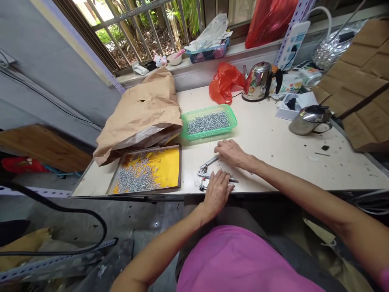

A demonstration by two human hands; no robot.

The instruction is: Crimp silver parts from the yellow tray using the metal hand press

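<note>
My left hand [217, 190] lies palm down at the table's near edge, fingers stretched out over the handles of a pair of metal pliers [205, 172]. My right hand [231, 152] rests flat on the white table [273, 138] just behind it, fingers spread, next to the pliers' upper handle. Neither hand grips anything. A brown-framed tray [174, 170] with a yellow lining holds a heap of small metal screws [136, 176] to the left. A green plastic basket [209, 121] behind the hands holds several more screws.
A crumpled brown paper sack [142, 111] lies behind the tray. At the back right stand a steel kettle [258, 82], a red plastic bag [225, 83], a steel pot [308, 119] and cardboard [361, 77]. A barred window sill carries clutter.
</note>
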